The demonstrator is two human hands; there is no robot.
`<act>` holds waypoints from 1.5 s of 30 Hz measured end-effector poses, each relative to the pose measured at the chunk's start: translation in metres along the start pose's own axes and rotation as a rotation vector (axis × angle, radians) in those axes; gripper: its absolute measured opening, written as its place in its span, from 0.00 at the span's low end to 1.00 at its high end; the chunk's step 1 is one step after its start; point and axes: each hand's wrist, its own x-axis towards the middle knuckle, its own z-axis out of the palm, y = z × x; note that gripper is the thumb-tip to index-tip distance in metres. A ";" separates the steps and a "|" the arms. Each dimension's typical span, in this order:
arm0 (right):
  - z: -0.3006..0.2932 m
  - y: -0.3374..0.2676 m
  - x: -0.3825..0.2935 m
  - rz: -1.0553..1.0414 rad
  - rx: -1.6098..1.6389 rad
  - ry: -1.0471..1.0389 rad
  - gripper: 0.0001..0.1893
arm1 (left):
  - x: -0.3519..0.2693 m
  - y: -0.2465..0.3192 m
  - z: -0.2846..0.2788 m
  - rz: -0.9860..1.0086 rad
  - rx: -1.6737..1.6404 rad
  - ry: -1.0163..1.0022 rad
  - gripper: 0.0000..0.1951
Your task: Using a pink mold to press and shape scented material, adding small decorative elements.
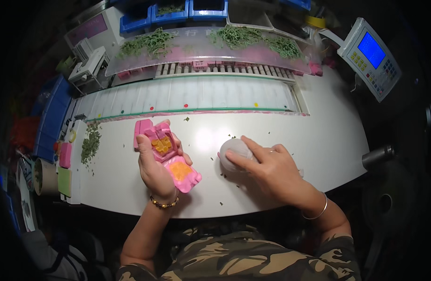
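Observation:
In my left hand (154,168) lies a pink rubber mould (166,156), opened out like a book. Both halves face up, and each has a yellow-orange patch in its middle. The upper half's patch has a raised, lobed shape. The fingers wrap behind the mould, with the thumb along its left side. My right hand (271,167) grips a rounded white bundle (235,154), perhaps a cloth powder bag, low over the white worktable (215,196). What lies under the bundle is hidden. Small green crumbs (222,174) are scattered around it.
A long, white-topped panel (215,93) with coloured dots crosses the table, with rollers (229,69) behind. Above is a translucent shelf (194,52) bearing green wax-like pieces (238,37). A control panel (372,58) juts in at right. Green scraps (91,142) lie at left.

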 end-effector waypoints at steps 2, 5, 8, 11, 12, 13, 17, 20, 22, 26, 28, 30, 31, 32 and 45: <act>-0.002 0.011 -0.004 0.038 -0.048 0.048 0.30 | 0.003 0.000 -0.003 -0.079 -0.073 0.003 0.30; -0.003 0.023 -0.011 0.147 -0.094 0.044 0.30 | 0.000 -0.001 -0.009 -0.274 -0.199 -0.024 0.29; 0.011 0.032 -0.007 0.244 -0.210 0.164 0.25 | -0.002 -0.008 -0.007 -0.434 -0.279 -0.034 0.29; 0.016 0.015 0.014 0.195 0.050 0.228 0.21 | -0.007 -0.014 -0.003 -0.479 -0.301 -0.037 0.29; 0.025 0.010 0.020 0.171 0.072 0.241 0.16 | -0.009 -0.014 -0.002 -0.493 -0.304 -0.050 0.29; 0.034 0.005 0.025 0.172 0.072 0.243 0.16 | -0.009 -0.015 -0.001 -0.508 -0.306 -0.065 0.29; 0.063 0.004 0.036 0.261 0.125 0.145 0.06 | -0.011 -0.010 0.003 -0.514 -0.295 -0.057 0.29; 0.064 0.009 0.037 0.279 0.314 0.131 0.07 | -0.013 -0.011 0.000 -0.496 -0.261 -0.047 0.30; 0.059 0.011 0.039 0.271 0.357 0.043 0.08 | -0.013 -0.012 -0.002 -0.509 -0.267 -0.044 0.30; 0.047 0.014 0.038 0.378 0.777 -0.041 0.07 | -0.015 -0.013 -0.001 -0.524 -0.281 -0.053 0.30; 0.044 0.017 0.036 0.463 1.267 0.096 0.05 | -0.017 -0.014 0.003 -0.553 -0.283 -0.053 0.29; 0.023 0.008 0.036 0.494 1.415 0.071 0.05 | -0.018 -0.015 0.004 -0.558 -0.290 -0.058 0.29; 0.012 0.003 0.036 0.529 1.559 0.051 0.06 | -0.018 -0.016 0.005 -0.567 -0.297 -0.068 0.30; 0.009 0.001 0.035 0.493 1.597 0.018 0.06 | -0.019 -0.016 0.008 -0.568 -0.299 -0.069 0.30; 0.037 -0.053 0.037 0.347 0.983 0.426 0.09 | -0.035 -0.017 0.019 -0.539 -0.414 -0.119 0.26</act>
